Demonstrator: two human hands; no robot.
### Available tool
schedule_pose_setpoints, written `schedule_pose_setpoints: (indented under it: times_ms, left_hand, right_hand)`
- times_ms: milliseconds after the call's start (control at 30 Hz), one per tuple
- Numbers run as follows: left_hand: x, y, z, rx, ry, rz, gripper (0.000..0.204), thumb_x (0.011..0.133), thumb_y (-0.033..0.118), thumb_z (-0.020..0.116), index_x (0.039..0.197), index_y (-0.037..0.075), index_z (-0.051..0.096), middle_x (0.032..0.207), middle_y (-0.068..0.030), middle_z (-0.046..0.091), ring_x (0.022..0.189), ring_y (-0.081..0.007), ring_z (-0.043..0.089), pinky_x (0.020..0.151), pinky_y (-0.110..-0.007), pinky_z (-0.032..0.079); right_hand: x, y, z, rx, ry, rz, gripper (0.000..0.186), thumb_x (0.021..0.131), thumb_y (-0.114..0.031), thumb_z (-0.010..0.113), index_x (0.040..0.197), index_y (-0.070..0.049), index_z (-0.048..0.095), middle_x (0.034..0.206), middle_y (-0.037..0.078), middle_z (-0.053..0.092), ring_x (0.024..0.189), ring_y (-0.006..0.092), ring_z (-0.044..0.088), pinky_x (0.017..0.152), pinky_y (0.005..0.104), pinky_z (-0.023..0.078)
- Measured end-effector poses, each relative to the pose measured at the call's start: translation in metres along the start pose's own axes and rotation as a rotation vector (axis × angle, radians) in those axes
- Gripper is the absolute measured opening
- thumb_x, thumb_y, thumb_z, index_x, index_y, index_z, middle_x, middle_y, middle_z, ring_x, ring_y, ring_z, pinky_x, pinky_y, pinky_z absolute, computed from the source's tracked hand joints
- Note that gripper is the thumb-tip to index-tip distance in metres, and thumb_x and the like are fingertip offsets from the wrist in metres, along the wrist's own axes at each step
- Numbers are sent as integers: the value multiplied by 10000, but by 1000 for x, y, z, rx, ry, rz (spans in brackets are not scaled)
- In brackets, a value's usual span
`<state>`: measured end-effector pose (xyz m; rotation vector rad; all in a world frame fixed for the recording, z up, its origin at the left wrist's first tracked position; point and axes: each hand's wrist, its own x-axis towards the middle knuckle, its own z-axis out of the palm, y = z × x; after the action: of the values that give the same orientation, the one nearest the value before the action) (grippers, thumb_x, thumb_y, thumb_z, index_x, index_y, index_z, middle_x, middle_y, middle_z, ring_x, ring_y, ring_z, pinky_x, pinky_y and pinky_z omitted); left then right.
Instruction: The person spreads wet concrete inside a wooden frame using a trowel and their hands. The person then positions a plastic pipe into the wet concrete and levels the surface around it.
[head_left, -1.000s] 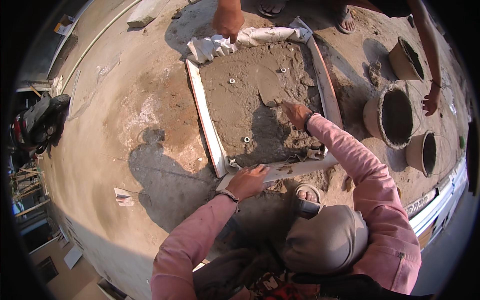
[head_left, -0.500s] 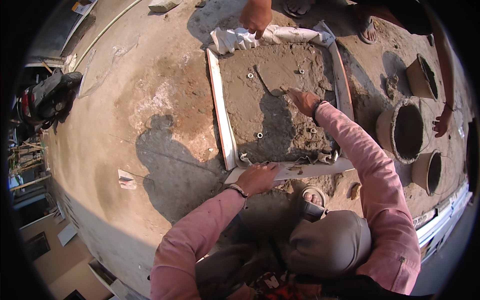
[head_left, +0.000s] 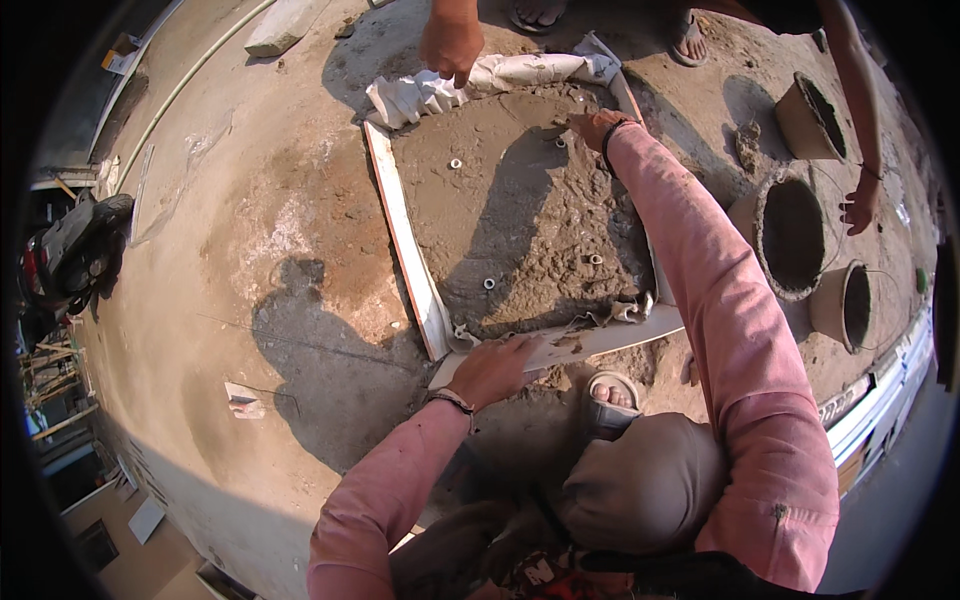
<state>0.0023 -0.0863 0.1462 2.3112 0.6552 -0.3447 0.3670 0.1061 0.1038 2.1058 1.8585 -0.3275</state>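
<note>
Concrete (head_left: 425, 185), rough; left hand (head_left: 492, 372) clasps nearest board (head_left: 615, 337); right hand (head_left: 596, 128) above concrete, grip unclear.

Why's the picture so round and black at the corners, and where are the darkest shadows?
Head view: it's a wide fisheye, so corners go black and straight edges bend near the rim; head view: sunshine throws one shadow on the ground and another across the wet mix; head view: the big bucket is dark inside.
</note>
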Motion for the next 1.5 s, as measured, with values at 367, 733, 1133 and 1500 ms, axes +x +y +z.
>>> schedule_pose_setpoints:
  times_ms: [367, 733, 1133, 1500]
  left_hand:
    - [-5, -3, -3, -4, -33, -43, 552, 881, 473, 517, 1311, 137, 435, 1250, -123, 534, 1048, -347, 577, 893, -437, 454]
    - [1, -6, 14, 60, -58, -41, 610, 895, 539, 452, 1371, 164, 378, 1319, -143, 485, 1125, -339, 536, 959, -450, 410]
    - [2, -4, 3, -41, -148, -72, 631, 901, 567, 414, 1386, 167, 368, 1389, -123, 422, 1207, -354, 467, 1019, -439, 353]
    - [1, 3, -4, -122, -186, -108, 610, 893, 475, 492, 1397, 162, 350, 1384, -156, 416, 1238, -363, 426, 1032, -432, 336]
  right_hand:
    - [-35, 24, 28, 115, -57, 253, 383, 956, -265, 292, 1207, -87, 520, 1193, 141, 601, 1082, 336, 588, 903, 468, 470]
    - [-91, 29, 32, 670, 90, 138, 273, 891, -254, 464, 954, -8, 561, 748, 158, 629, 620, 277, 649, 557, 403, 531]
    - [-154, 19, -13, 674, -173, 182, 269, 927, -214, 362, 993, -25, 540, 673, 108, 586, 599, 262, 640, 533, 392, 522]
    - [-204, 7, -6, 706, -70, 155, 305, 943, -204, 397, 1169, -28, 503, 674, 111, 595, 560, 238, 649, 569, 359, 550]
